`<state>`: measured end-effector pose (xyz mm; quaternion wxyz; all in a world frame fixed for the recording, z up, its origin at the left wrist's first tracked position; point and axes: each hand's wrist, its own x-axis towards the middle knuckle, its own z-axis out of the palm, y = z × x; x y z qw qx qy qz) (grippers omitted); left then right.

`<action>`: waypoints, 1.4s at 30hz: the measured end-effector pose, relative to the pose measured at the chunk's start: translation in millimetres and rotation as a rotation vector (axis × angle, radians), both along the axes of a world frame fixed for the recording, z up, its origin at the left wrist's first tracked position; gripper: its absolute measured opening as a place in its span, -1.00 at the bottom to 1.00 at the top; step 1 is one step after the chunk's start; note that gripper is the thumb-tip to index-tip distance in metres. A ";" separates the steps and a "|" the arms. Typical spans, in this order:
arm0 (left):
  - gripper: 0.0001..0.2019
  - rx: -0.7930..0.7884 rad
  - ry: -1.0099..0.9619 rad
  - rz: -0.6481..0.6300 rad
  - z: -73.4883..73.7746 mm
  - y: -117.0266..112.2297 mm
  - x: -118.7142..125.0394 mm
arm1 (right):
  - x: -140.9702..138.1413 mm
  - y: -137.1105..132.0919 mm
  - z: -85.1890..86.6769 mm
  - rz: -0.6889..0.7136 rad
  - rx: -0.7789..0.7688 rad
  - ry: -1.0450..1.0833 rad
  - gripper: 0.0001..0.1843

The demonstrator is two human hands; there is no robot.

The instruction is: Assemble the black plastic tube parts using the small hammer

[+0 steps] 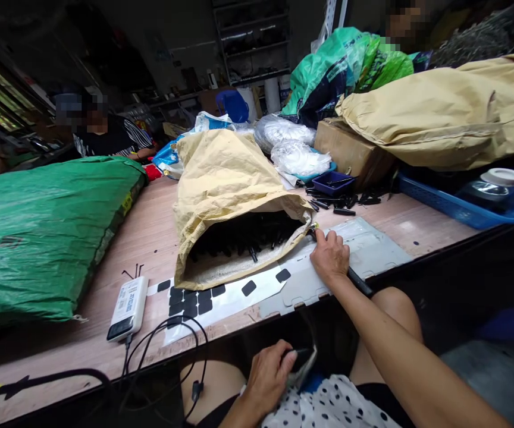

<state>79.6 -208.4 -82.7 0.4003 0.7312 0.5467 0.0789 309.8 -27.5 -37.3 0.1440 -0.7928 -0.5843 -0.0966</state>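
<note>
A tan paper sack [221,178] lies on its side with its mouth facing me, and many dark pieces show inside. Beside the right edge of that mouth, my right hand [331,255] is closed around a black-handled tool [359,282]. The handle sticks out below the palm; the far end is mostly hidden, so its kind is unclear. Low over my lap, my left hand [269,371] pinches a dark, slim piece [300,355] between thumb and fingers. A grey sheet [368,246] lies under my right hand, next to a white sheet with black square stickers [190,303].
A full green sack [47,238] fills the left. Nearby are a white power bank [127,306] with cables and hex keys. At right stand a blue tray [466,211], a cardboard box [350,148] and another tan sack [444,113]. A person [109,135] sits across the table.
</note>
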 end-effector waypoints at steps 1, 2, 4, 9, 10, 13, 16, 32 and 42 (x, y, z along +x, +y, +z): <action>-0.61 -0.049 0.049 0.065 -14.7 -0.6 0.9 | 0.0 0.0 -0.1 0.002 0.003 0.000 -0.59; -0.59 -0.092 0.108 0.110 -25.3 1.1 1.4 | 0.0 -0.1 -0.1 0.003 0.006 0.000 -0.59; -0.55 -0.156 0.226 0.125 -29.4 8.5 2.3 | -0.1 -0.5 0.0 0.004 0.009 -0.001 -0.59; -0.70 -0.145 0.039 -0.142 43.9 39.0 9.2 | 0.7 -1.2 -1.6 0.017 0.014 -0.015 -0.60; -0.75 -0.101 -0.044 -0.128 61.9 50.2 10.9 | 1.0 -0.9 -2.2 0.020 0.018 -0.016 -0.60; -0.64 0.160 -0.119 0.203 97.8 99.7 12.3 | 1.4 0.1 -3.4 0.020 0.027 -0.020 -0.60; -0.61 0.383 0.082 0.577 102.9 157.9 7.7 | 1.0 0.8 -3.3 0.016 0.027 -0.030 -0.60; -0.91 0.484 -0.033 0.155 67.0 130.2 -37.4 | -1.4 -0.6 -0.8 0.003 0.002 -0.018 -0.59; -0.85 0.518 -0.095 0.191 48.7 130.6 -37.4 | 23.2 -16.2 17.0 -0.023 -0.057 0.202 -0.54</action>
